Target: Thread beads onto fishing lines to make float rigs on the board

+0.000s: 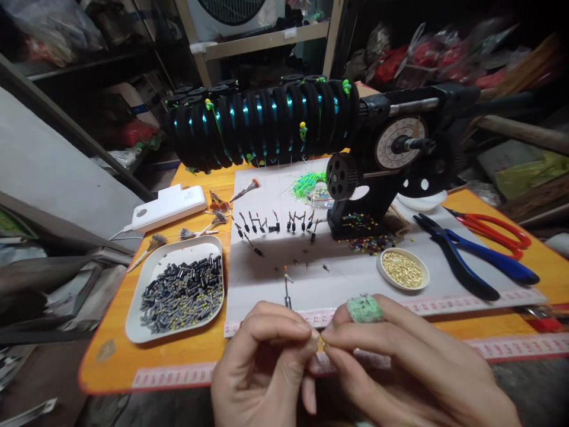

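Observation:
My left hand [262,367] and my right hand [400,367] meet at the near edge of the orange table [111,356], fingertips pinched together on a tiny piece [320,341] too small to name. A green wrap [364,309] covers a finger of my right hand. Just beyond my fingers a thin pin with an orange tip [286,287] stands on the grey mat [347,279]. A small round dish of gold beads [402,269] sits close to my right hand. A white tray of small dark tubes [178,290] lies to the left.
A black winding machine with a dial [395,142] carries a long roller of black rings [262,124] across the back. Blue pliers [471,258] and red scissors [493,228] lie at the right. A white device [166,207], feathered pieces [213,222] and rows of small dark parts [275,224] lie on the table and mat.

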Demonstrator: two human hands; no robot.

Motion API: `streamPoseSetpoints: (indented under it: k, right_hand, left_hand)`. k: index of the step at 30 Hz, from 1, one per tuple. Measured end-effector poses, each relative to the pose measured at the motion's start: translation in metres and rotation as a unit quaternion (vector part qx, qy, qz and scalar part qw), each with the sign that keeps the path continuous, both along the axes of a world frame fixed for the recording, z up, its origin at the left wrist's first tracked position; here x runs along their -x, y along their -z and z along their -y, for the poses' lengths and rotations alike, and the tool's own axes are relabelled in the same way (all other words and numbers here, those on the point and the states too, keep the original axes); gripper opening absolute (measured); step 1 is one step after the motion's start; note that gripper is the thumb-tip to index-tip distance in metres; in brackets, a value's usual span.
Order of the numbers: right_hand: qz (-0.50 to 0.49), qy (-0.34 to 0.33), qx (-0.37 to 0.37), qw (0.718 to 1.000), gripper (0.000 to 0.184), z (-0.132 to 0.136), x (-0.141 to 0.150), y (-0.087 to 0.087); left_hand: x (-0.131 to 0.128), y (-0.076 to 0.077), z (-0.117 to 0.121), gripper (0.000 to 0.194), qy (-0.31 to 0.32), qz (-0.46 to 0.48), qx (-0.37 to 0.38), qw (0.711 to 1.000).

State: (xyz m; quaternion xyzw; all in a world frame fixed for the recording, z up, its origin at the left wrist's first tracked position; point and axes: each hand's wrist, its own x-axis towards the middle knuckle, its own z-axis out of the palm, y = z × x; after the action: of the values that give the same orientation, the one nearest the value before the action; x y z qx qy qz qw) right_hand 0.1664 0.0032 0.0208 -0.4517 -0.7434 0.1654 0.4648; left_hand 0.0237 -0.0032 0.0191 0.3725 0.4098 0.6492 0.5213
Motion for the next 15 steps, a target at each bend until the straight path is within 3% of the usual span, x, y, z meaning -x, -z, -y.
streamPoseSetpoints:
  k: [5,9,13,15]
  right_hand:
    - [-0.029,0.049,0.019,0.998,0.005,-0.005,0.003,-0.007]
    - [-0.051,0.075,0.033,0.995,0.017,-0.012,0.008,-0.013]
    - [-0.066,0.079,0.059,0.993,0.019,-0.013,0.008,-0.012]
    - [-0.073,0.076,0.078,0.991,0.016,-0.011,0.004,-0.009]
  left_hand:
    - [0.011,0.013,-0.002,0.02,-0.054,-0.132,-0.118,0.983]
    - [0.023,0.022,0.0,0.031,-0.079,-0.328,-0.237,0.911]
    - [0.03,0.024,0.006,0.031,-0.052,-0.422,-0.264,0.866]
    - [0.03,0.024,0.01,0.029,-0.069,-0.454,-0.257,0.85]
